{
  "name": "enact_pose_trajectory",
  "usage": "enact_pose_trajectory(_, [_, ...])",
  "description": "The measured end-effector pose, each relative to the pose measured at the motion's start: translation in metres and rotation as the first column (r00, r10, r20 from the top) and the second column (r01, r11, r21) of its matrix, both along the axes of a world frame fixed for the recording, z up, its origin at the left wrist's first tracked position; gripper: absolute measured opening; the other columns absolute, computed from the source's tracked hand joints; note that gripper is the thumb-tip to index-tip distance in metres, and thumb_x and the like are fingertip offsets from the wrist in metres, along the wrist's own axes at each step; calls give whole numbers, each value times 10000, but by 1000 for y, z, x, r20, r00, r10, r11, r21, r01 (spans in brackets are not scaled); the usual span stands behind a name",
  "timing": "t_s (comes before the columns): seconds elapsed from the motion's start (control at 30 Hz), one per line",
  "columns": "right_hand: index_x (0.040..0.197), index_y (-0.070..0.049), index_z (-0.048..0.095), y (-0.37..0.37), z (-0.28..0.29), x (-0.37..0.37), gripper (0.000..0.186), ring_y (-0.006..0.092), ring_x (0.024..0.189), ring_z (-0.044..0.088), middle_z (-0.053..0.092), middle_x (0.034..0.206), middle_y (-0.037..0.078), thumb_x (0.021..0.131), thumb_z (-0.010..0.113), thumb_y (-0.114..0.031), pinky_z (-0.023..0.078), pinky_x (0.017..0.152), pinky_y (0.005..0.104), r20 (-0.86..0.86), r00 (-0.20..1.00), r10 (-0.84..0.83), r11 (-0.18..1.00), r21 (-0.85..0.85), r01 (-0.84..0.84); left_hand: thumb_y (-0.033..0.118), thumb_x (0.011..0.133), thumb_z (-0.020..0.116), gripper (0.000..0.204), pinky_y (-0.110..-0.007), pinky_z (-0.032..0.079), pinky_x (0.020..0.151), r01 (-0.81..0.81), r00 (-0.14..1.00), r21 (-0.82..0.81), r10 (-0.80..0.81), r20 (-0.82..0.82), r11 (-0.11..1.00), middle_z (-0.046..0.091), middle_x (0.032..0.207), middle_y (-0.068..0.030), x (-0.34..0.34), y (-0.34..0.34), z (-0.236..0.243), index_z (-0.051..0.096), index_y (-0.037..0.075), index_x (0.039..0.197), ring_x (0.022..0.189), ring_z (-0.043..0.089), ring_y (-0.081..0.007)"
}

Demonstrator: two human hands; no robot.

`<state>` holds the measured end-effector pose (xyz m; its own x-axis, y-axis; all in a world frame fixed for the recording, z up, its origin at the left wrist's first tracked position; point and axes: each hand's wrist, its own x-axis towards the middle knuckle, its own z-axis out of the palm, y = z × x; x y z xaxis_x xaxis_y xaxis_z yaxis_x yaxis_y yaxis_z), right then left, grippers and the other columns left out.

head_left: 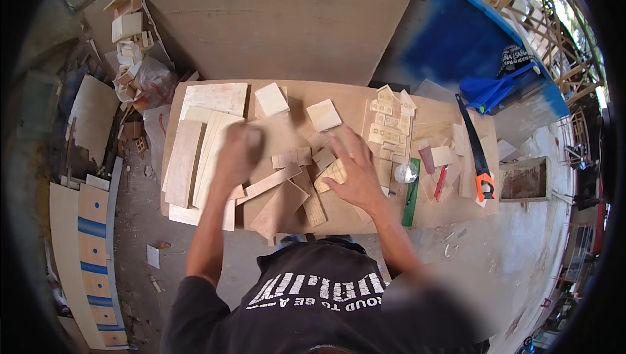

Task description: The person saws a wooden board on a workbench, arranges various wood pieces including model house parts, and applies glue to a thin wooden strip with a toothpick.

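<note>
Spreading the right hand [357, 173] over a yellowish grained wood piece [331, 177] in a loose offcut pile [274, 188].
That piece lies at the right side of the pile, under wide-spread fingers and thumb; the left hand [241, 147], blurred and curled, hovers at the pile's upper left, and whether it holds anything I cannot tell. Above the pile sit two pale square blocks, one farther left [271, 100], one farther right [324, 115]. Left of the pile, long planks [184, 163] overlap a plywood panel [215, 98]. Right of it, on the same worktop [352, 92], lie a layered wooden house model [389, 126], a clear roundish object [405, 172], a green ruler [411, 201], a slim red tool [441, 181] and, farthest out, an orange-handled handsaw [474, 142].
</note>
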<state>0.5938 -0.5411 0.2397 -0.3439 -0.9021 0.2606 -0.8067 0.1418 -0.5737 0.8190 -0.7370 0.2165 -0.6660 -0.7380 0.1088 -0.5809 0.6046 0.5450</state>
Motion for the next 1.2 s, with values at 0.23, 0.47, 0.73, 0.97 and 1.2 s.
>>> enact_pose_trajectory(0.23, [1470,-140,403,-45,-12,-97,908,370,1368,382,444,1441,192,663,815,-201,342,1144,435,35,982,184,965,185,-188,85,639,858,874,-460,378,1135,434,881,-227,-463,-94,872,422,1436,-210,-144,-7,-8,418,50,1393,1367,370,-427])
enact_pose_trajectory(0.47, [1469,-70,397,-78,-92,-174,906,394,1287,501,505,1398,257,715,815,-346,422,1073,446,488,820,-297,950,236,204,323,703,857,829,-496,429,1084,88,970,-65,-70,235,994,388,1436,-208,-200,-16,-136,423,35,1347,1352,374,-399])
enact_pose_trajectory(0.73, [1490,-83,338,-134,-110,-186,917,403,1388,382,385,1521,191,735,811,-302,332,1159,436,239,966,-99,969,245,39,229,775,733,652,-516,491,1012,210,945,-23,-197,259,977,398,1476,-227,-177,-33,-183,450,46,1333,1429,317,-399])
enact_pose_trajectory(0.97, [1440,-111,387,-172,-150,-188,831,395,1441,295,276,1587,160,717,796,-118,278,1199,438,-122,972,200,940,305,-155,138,796,661,607,-503,434,1078,255,955,-221,-208,212,941,351,1548,-177,-136,-16,-211,435,6,1344,1447,322,-359])
enact_pose_trajectory(1.2, [1478,-189,378,-180,-155,-191,858,363,1472,264,194,1623,177,726,778,-80,273,1212,438,103,952,288,884,354,-306,243,818,706,664,-513,370,1104,82,965,-26,-73,252,996,395,1508,-201,-168,6,-149,435,14,1380,1395,368,-396])
